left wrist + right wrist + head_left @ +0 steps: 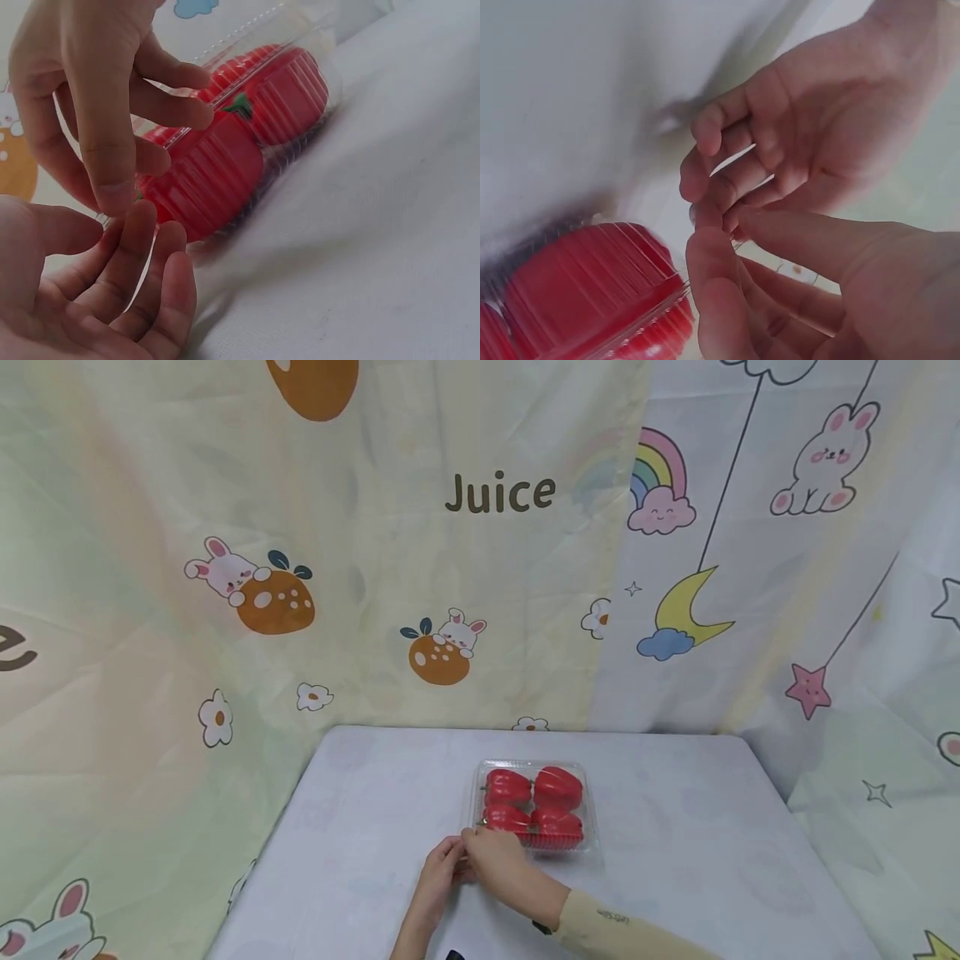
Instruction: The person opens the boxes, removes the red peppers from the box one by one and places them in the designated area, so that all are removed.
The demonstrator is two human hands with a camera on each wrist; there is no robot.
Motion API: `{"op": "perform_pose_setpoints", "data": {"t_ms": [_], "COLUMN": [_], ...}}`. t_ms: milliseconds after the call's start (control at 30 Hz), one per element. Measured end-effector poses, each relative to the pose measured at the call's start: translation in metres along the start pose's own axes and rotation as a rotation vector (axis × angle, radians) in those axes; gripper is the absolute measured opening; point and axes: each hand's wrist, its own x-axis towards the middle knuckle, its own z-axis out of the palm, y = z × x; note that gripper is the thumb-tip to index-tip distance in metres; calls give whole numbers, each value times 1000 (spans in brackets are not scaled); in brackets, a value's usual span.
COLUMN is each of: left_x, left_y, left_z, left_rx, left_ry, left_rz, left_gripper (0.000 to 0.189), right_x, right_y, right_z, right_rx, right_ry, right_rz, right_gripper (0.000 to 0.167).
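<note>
A clear plastic clamshell box (591, 802) with its lid down lies on the table, holding several red bell peppers (558, 788) with green stems. Both hands meet at its near left corner. My left hand (97, 292), palm up with fingers bent, pinches the corner of the rim between thumb and fingertips. Coming from above, my right hand (780, 277) pinches the same corner, thumb against forefinger. Fingertips of the two hands touch there. In the left wrist view, the right fingers partly cover one bell pepper (202, 176). The bit of plastic between the fingertips is mostly hidden.
A white cloth covers the table (675, 827). Printed curtains (480, 568) hang behind it and at both sides. A small black object (454, 955) shows at the bottom edge of the head view, near the left forearm.
</note>
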Motion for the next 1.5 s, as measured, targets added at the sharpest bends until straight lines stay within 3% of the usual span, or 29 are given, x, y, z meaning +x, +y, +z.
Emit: {"op": "perform_pose_setpoints", "data": {"t_ms": [167,367,767,1133,1500], "left_x": [2,6,3,0,0], "left_y": [-2,-4,-5,-5,-5], "left_z": [0,1,0,1,4], "left_rx": [7,5,11,-22,-138], "left_ry": [14,23,-3,-29,-9], "left_rz": [-22,-52,-27,-22,-57], "left_gripper": [31,29,33,42,42], "right_x": [3,6,12,16,21], "right_y": [-4,-5,-11,-9,-8], "right_z": [1,5,4,-6,-6], "right_rx": [-62,-106,-204,-110,-57], "right_ry": [0,4,49,12,-13], "right_rz": [-21,-36,-40,-38,-27], "right_gripper": [43,38,38,36,28]}}
